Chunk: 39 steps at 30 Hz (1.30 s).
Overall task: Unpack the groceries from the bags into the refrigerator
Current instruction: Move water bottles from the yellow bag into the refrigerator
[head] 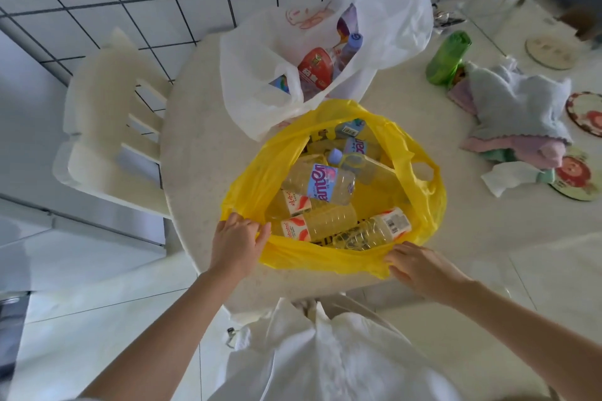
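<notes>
A yellow plastic bag (pixel 423 205) stands open on the round white table (pixel 195 146), holding several clear water bottles (pixel 321 184) with pink and blue labels. My left hand (pixel 236 242) grips the bag's near left rim. My right hand (pixel 420 265) pinches the near right rim, and the mouth is spread wide between them. Behind it a white plastic bag (pixel 384 19) sits open with a red packet (pixel 314 70) and more bottles inside. The refrigerator is not in sight.
A white chair (pixel 107 127) stands at the table's left by the tiled wall. On the right lie a green roll (pixel 448 57), a heap of folded cloths (pixel 518 111), coasters (pixel 550 52) and a crumpled tissue (pixel 508 176).
</notes>
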{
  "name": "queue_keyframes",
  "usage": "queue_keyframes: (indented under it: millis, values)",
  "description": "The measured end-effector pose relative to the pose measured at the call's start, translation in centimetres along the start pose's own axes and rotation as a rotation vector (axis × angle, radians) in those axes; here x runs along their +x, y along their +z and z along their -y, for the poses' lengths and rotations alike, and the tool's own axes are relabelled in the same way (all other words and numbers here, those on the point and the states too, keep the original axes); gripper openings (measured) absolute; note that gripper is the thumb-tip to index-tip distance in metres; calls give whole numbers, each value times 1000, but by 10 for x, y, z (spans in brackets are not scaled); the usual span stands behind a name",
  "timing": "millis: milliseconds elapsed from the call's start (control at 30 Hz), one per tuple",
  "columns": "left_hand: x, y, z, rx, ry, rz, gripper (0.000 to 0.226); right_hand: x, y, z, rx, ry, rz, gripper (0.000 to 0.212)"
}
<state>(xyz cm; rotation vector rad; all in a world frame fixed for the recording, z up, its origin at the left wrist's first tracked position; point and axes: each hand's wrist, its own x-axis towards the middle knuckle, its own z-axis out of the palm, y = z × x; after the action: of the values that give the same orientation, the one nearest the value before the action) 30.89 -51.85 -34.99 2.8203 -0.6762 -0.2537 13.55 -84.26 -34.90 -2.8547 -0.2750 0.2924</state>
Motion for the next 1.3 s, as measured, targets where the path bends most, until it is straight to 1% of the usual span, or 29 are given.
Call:
queue_keyframes:
  millis: [67,133,167,233,300,367,433,500,567,667,733,800,833,900,933,967,1067,1233,1300]
  values:
    - [13,-6,-6,-14,-85,-41,29,14,-15,-2,47,39,-83,11]
    - [27,-11,-8,-28,-113,-50,18,31,-33,-3,33,48,-149,4]
    - [34,-13,-10,-24,-98,-36,18,40,-42,-3,25,52,-173,2]
    - [48,-18,-15,-4,-46,4,30,58,-53,-8,5,73,-220,5]
    - [61,-24,-20,2,-13,-4,40,75,-61,-18,-69,106,-216,17]
    - [71,-29,-26,6,-33,-16,42,90,-67,-24,-107,172,-144,33]
    - [77,-33,-34,-1,-108,1,38,103,-70,-28,-98,237,-83,48]
    - [80,-34,-48,-43,-231,41,35,115,-71,-30,-109,281,-43,59]
    - [79,-36,-67,-186,-400,76,39,123,-69,-32,-121,309,-18,66]
    - [83,-35,-93,-549,-687,76,51,131,-65,-37,-117,361,25,74]
    - [91,-30,-108,-791,-821,110,69,133,-61,-41,-108,384,41,80]
    - [100,-27,-120,-1046,-951,134,100,133,-57,-41,-112,400,42,84]
    - [106,-19,-120,-1114,-1002,126,113,133,-56,-41,-109,405,39,85]
    - [119,14,-113,-1189,-1040,141,125,133,-53,-42,-113,409,37,88]
    - [125,28,-110,-1206,-1065,154,127,133,-52,-42,-125,410,44,90]
    - [127,28,-113,-1215,-1096,164,127,133,-51,-43,-136,412,51,92]
    - [129,20,-123,-1239,-1151,109,119,136,-51,-44,-135,435,63,92]
    - [121,-6,-138,-1300,-1191,56,104,138,-58,-46,-104,442,78,82]
    - [115,-9,-138,-1294,-1204,82,102,139,-61,-47,-93,435,96,78]
